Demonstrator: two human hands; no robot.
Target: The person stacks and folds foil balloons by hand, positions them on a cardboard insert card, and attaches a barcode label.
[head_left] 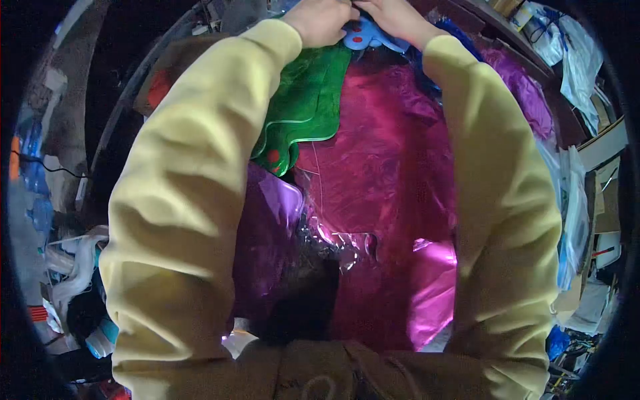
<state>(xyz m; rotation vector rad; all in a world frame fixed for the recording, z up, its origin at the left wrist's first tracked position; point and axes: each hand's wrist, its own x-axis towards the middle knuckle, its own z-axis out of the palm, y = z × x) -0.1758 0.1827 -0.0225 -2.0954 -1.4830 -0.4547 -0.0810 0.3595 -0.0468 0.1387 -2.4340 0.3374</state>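
At the top edge of the view, my left hand (323, 21) and my right hand (399, 21) come close together, fingertips nearly meeting. Their fingers are curled, and the frame's edge cuts off part of them. What they pinch is too small or hidden to make out. Just below lies a light blue flat piece with red dots (363, 36), which looks like a foil balloon; my left fingers are against its edge. Green foil sheets (307, 100) with rounded outlines lie beneath my left forearm. Shiny magenta foil (387, 147) spreads between my arms.
Purple foil (270, 233) lies at the lower left of the magenta, with crinkled clear film (327, 240) beside it. More purple foil (520, 87) sits beyond my right arm. White plastic bags (577, 60) and boards crowd the right side; white wrapping (77, 270) lies at left.
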